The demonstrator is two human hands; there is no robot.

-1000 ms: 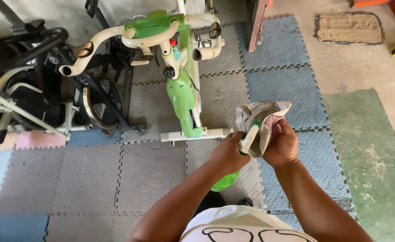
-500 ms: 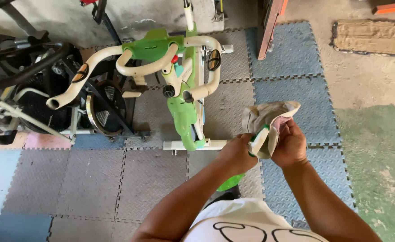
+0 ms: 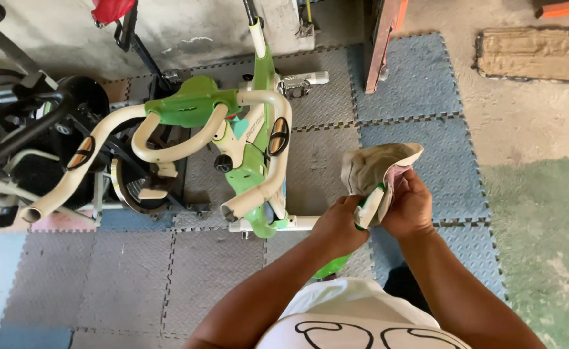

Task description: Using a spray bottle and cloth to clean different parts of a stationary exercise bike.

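A gym corner with a floor of grey and blue foam mats [image 3: 136, 258], bare concrete off to the right. Nearest, a person in a white shirt [image 3: 355, 320] stands looking down, both forearms raised in front of the chest. The left hand [image 3: 339, 223] is curled tightly around the neck of a spray bottle [image 3: 368, 205]; its white and green head points toward the other hand, and its green body [image 3: 331, 265] hangs below the wrist. The right hand [image 3: 408, 205] is closed on a beige cloth [image 3: 375, 165], fingers bunching it so a loose fold stands up just beyond the nozzle, seemingly placed to catch spray. Bottle and cloth touch between the two hands. Just past the hands stands a green and white exercise bike [image 3: 252, 155], cream handlebars [image 3: 181, 139] spreading left. Behind it, a black bike [image 3: 39, 129] crowds the wall. Farther right, a rust-red post [image 3: 382, 32] rises, and a tan mat [image 3: 533, 55] lies on the concrete.
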